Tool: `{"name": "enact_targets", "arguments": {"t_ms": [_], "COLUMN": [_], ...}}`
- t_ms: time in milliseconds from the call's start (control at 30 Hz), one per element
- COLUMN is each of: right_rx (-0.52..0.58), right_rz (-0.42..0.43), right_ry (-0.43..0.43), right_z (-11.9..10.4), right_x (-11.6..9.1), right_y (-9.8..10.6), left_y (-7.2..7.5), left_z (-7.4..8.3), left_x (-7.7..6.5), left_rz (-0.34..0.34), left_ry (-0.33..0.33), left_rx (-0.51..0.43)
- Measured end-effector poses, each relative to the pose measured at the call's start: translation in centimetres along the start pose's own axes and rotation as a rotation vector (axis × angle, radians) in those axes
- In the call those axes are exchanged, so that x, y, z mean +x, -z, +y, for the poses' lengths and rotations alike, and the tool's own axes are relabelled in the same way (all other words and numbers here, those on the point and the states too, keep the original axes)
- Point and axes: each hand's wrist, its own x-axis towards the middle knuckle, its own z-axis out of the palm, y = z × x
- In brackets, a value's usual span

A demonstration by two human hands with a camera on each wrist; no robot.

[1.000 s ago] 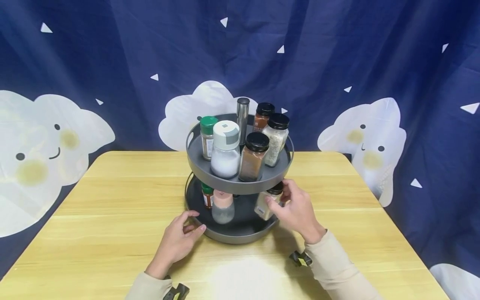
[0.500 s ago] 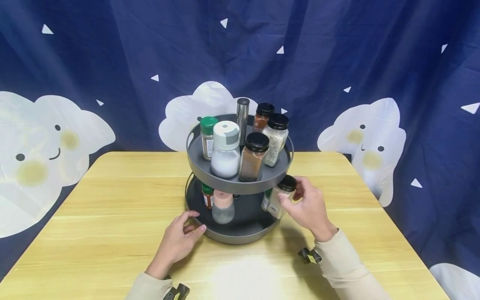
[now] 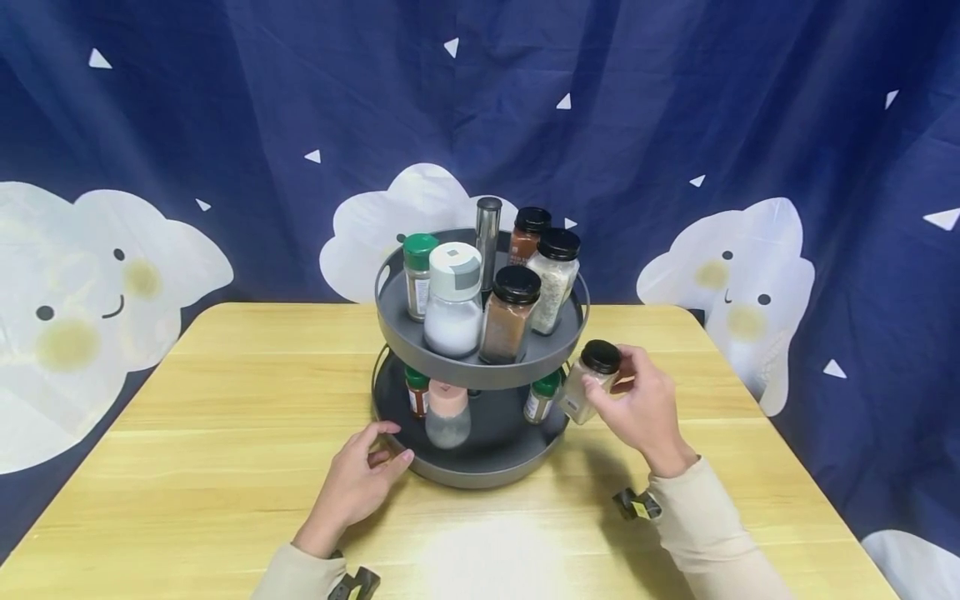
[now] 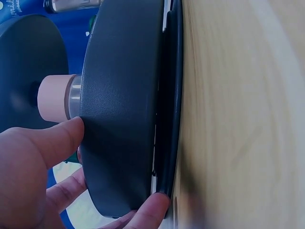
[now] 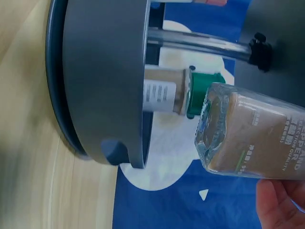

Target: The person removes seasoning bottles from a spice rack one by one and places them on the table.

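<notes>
A two-tier dark grey turntable [image 3: 480, 477] stands on the table. My left hand [image 3: 358, 479] holds the left front of its lower tray [image 4: 121, 95]; in the left wrist view the thumb lies at the upper rim and a fingertip at the base. My right hand [image 3: 637, 404] grips a square clear spice jar [image 3: 588, 385] with a black lid and tan powder, tilted, just right of the lower tray. In the right wrist view the jar [image 5: 257, 131] shows printed pepper lettering. A green-capped jar [image 3: 542, 398] stands in the lower tray beside it.
On the lower tray's left are a pink-capped shaker [image 3: 447, 417] and a small green-capped red jar [image 3: 417, 392]. The upper tray [image 3: 480, 371] bears a white-capped shaker [image 3: 454, 300], a green-capped jar [image 3: 418, 275] and several black-lidded jars [image 3: 510, 315]. A blue curtain [image 3: 480, 100] hangs behind.
My right hand has drawn the black-lidded spice jar out of the lower tray to the right, uncovering the green-capped jar behind it. My left hand stays at the rim.
</notes>
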Motion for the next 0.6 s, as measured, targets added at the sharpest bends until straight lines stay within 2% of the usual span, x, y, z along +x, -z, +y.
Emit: {"name": "enact_targets", "arguments": {"t_ms": [600], "right_rx": [-0.059], "right_rz": [0.051], "right_ry": [-0.084], "right_z": [2.5], "right_x": [0.6], "right_y": [1.1], "left_y": [0.0], "left_z": [-0.1], "left_x": [0.0], "left_rz": [-0.01], "left_ry": [0.026], "left_rx": [0.002]}}
